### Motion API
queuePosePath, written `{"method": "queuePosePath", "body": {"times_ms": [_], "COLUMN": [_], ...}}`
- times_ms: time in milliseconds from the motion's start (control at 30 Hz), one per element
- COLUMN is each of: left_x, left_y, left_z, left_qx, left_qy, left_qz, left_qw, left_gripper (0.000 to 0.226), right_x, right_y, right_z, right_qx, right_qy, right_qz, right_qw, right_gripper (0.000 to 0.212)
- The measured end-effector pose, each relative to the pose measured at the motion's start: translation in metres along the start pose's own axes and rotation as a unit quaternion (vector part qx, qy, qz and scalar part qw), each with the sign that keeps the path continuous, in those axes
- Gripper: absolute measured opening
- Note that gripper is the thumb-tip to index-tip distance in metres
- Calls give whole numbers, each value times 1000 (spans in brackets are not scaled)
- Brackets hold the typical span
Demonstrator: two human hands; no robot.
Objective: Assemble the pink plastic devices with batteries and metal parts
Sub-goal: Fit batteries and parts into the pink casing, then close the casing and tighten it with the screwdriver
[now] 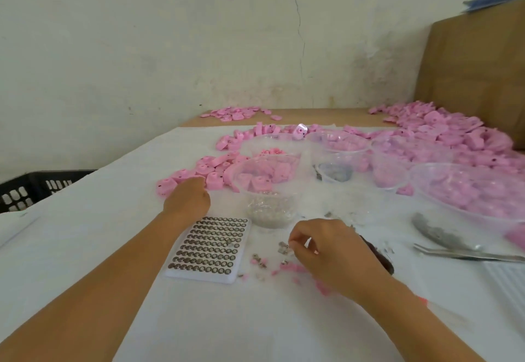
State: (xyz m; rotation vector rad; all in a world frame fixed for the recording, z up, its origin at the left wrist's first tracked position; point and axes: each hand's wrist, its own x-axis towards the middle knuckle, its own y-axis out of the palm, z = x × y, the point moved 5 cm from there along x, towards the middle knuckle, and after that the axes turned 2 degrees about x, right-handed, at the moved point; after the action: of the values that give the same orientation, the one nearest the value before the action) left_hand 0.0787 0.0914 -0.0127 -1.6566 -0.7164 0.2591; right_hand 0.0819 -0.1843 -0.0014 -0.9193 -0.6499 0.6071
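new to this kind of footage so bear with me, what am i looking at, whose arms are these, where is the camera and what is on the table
There is no machine here: a person works with bare hands, and the one picture comes from a camera worn on their head, looking forward and down. The left hand reaches onto loose pink plastic pieces; whether it holds one is hidden. The right hand pinches a small metal part. On the white-covered table lie a tray of button batteries, clear cups of pink and metal bits, and tweezers.
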Motion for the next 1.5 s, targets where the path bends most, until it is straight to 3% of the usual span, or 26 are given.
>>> {"method": "queuePosePath", "body": {"times_ms": [200,300,500,600,700,767,833,900,967,1067,1133,1233,1333,1500], "left_x": [34,45,44,36,18,3,-10,-28,-43,-60,-71,-87,-101,-113], "left_y": [18,21,13,-2,-30,-46,-62,-80,-91,-99,-96,-80,-60,-40], "left_z": [-28,-37,-47,-40,-22,-16,-22,-38,-53,-75,-90,-116,-140,-156], "left_qx": [15,16,10,-31,-218,-339,-403,-400,-427,-442,-486,-552,-575,-590], "left_qy": [124,150,135,58,-23,-44,8,93,143,162,165,185,233,254], "left_qz": [27,25,-28,-96,-216,-247,-264,-272,-256,-245,-207,-96,19,86], "left_qw": [992,988,990,993,952,907,876,870,855,847,833,808,784,762], "left_gripper": [47,41,33,32,48,40,7,22,17,47,55,48,44,43], "right_x": [5,4,3,2,2,2,1,0,-2,-4,-6,-6,-3,-10], "right_y": [-1,0,1,0,-2,-3,-3,-5,-7,-15,-23,-39,-52,-64], "right_z": [-4,-1,-2,-4,-8,-10,-13,-14,-16,-16,-12,-4,-3,-26], "right_qx": [-45,-54,-53,-50,-37,-24,-10,0,11,39,87,286,440,391], "right_qy": [-26,-41,-40,-35,-21,-8,2,7,12,8,-4,-11,-52,-54], "right_qz": [-31,-35,-31,-38,-48,-55,-64,-74,-82,-105,-140,-189,-170,-171], "right_qw": [998,997,997,997,998,998,998,997,997,994,986,939,881,903], "right_gripper": [18,19,20,18,17,16,15,13,12,11,10,32,42,38]}}
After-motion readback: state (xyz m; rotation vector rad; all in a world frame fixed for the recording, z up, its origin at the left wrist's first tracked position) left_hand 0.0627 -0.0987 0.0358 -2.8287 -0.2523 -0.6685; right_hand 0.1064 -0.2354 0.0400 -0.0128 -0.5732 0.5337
